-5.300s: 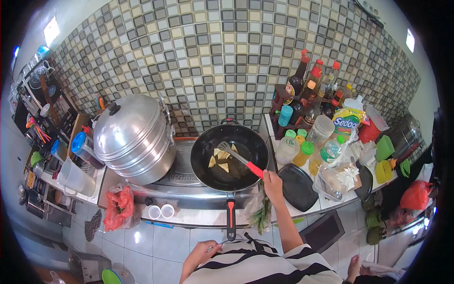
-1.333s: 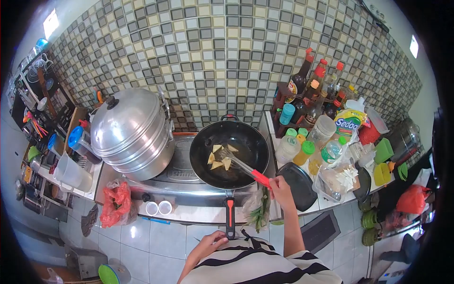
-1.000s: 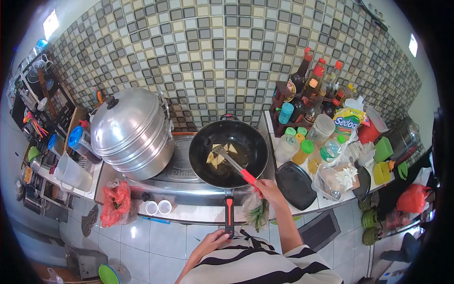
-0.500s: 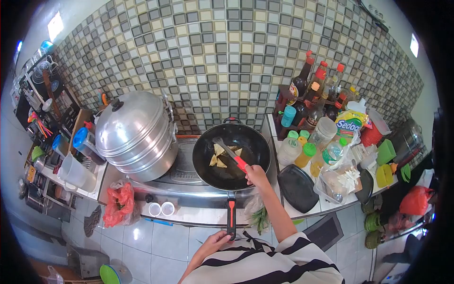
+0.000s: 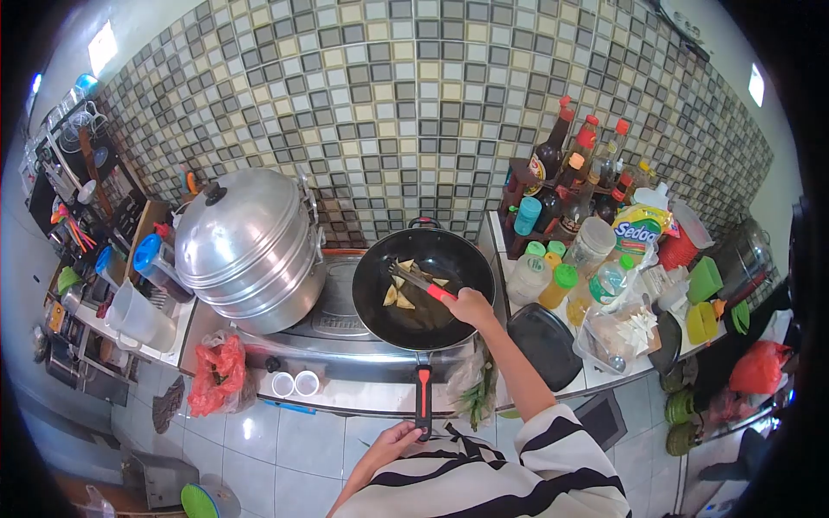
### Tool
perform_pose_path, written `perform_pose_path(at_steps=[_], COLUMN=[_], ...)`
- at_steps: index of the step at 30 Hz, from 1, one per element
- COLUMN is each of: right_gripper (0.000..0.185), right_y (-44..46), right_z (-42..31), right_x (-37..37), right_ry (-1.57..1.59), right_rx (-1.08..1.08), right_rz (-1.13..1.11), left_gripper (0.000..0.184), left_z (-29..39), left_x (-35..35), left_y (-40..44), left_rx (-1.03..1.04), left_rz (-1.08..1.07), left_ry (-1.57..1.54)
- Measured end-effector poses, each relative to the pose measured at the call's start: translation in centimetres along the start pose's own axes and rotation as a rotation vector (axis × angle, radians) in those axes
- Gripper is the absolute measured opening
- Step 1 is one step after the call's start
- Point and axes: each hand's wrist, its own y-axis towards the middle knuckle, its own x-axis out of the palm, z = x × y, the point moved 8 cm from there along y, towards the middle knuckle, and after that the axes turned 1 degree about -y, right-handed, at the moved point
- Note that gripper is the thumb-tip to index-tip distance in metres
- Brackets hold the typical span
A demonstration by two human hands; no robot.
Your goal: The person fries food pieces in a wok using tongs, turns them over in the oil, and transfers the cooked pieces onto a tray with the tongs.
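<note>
A black wok (image 5: 458, 318) sits on the stove, with several pale triangular pieces (image 5: 404, 300) in shallow oil at its left and middle. My right hand (image 5: 471, 306) is closed on the red handle of a slotted spatula (image 5: 415, 279), over the wok's right part. The spatula's metal head lies at the upper left among the pieces. Down at the front edge, my left hand (image 5: 397, 441) has its fingers at the end of the wok's black and red handle (image 5: 424, 395).
A large silver steamer pot (image 5: 250, 250) stands left of the wok. To the right are a black square tray (image 5: 544, 345), jars, sauce bottles (image 5: 550, 154) and a clear plastic box (image 5: 604, 343). Two white cups (image 5: 306, 382) and a red plastic bag (image 5: 216, 375) are at the front left.
My left hand has come up to the wok handle since the earliest frame. My right hand has shifted the spatula about in the wok, and the pieces lie in different spots.
</note>
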Motion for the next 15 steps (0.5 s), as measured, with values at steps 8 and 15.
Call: perform_pose_path(at_steps=[8, 15], right_gripper=[0.047, 0.039], right_y=[-0.7, -0.6], right_z=[0.7, 1.3], right_x=[1.1, 1.6], right_ry=[-0.099, -0.064], right_rx=[0.020, -0.033], right_rz=[0.003, 0.015], left_gripper=[0.027, 0.028], left_z=[0.1, -0.1], left_x=[-0.3, -0.3], left_y=[-0.1, 0.3], left_rx=[0.000, 0.001], left_rz=[0.036, 0.018], left_ry=[-0.032, -0.005])
